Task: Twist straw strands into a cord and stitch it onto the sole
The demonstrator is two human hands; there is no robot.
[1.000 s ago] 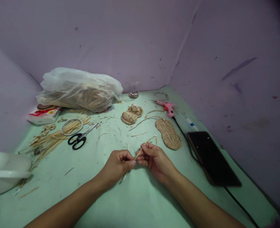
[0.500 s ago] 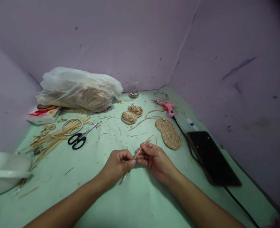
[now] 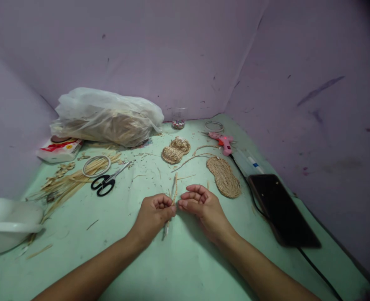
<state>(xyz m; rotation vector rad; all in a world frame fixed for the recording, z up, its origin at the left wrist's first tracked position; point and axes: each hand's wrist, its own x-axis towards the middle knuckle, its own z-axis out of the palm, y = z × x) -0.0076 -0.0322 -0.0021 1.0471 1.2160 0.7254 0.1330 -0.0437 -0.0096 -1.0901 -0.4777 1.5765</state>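
Observation:
My left hand pinches a short braided straw cord between thumb and fingers. The cord stands nearly straight away from me, and its pale lower end pokes out below the thumb. Just right of it, my right hand has its fingers curved and apart, with the fingertips close to the cord. Whether they touch it I cannot tell. Beyond the right hand lies a coiled straw sole shape. Farther back sits a smaller woven straw piece, with thin braided cords beside it.
At right are a pink glue gun, its black cable and a dark phone. Scissors, a ring and straw strips lie left, near a white jug. A plastic bag and bead cup stand behind.
The braided cord has swung from a rightward slant to nearly straight ahead. My right hand has let go of its upper part and opened its fingers; the left still grips it.

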